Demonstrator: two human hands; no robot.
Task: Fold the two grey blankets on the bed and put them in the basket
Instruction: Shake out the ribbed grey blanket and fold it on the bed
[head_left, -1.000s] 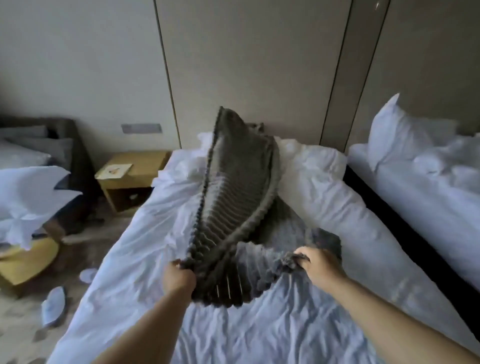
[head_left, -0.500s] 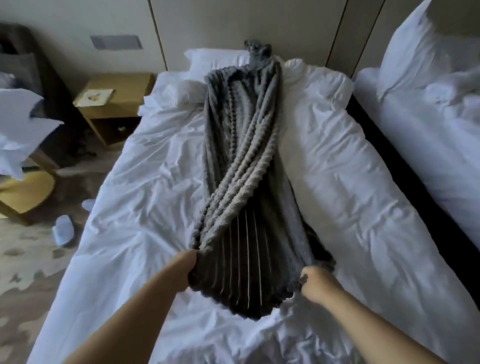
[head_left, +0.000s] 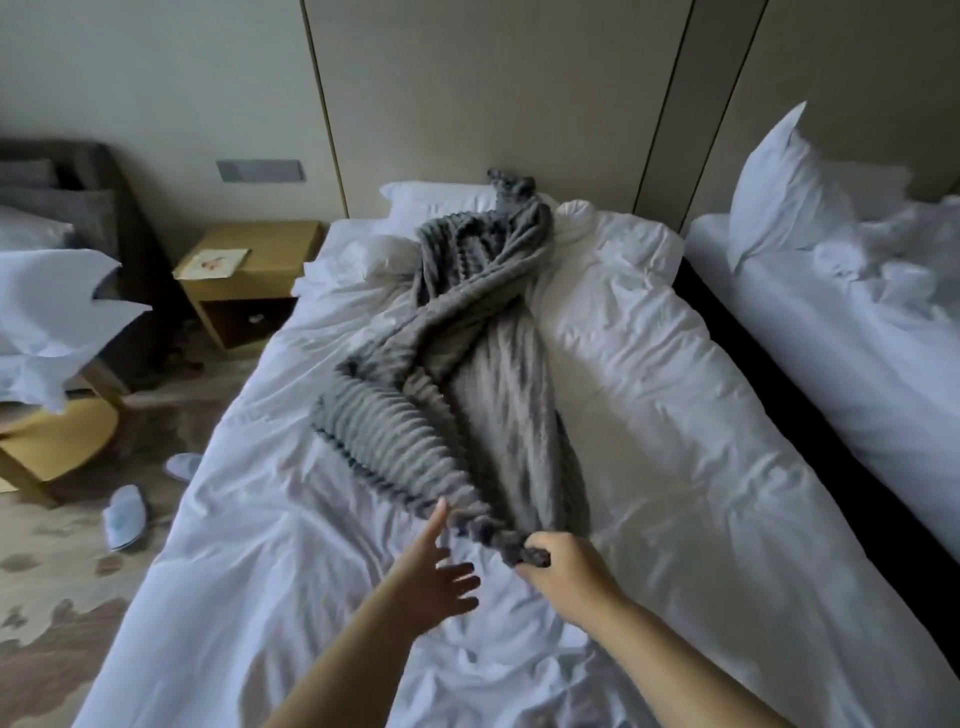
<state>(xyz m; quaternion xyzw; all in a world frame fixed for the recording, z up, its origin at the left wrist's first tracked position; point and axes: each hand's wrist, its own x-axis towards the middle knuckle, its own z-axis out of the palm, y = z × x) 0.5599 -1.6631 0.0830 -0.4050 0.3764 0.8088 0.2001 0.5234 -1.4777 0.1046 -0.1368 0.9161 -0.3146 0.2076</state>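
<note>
On the bed (head_left: 649, 389), right hand (head_left: 566, 571) hides blanket (head_left: 483, 389) corner.

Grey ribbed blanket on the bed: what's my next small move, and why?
Probably close the left hand on the loose near edge beside its forefinger. The grey ribbed blanket lies twisted along the white bed, and only the right hand grips its bunched corner; a second grip would let it be spread.

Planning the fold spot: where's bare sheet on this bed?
Free: sheet between grey blanket and the right edge of the bed; sheet left of the left hand. Crowded: centre, under the twisted blanket the right hand grips; pillow at the head.
</note>
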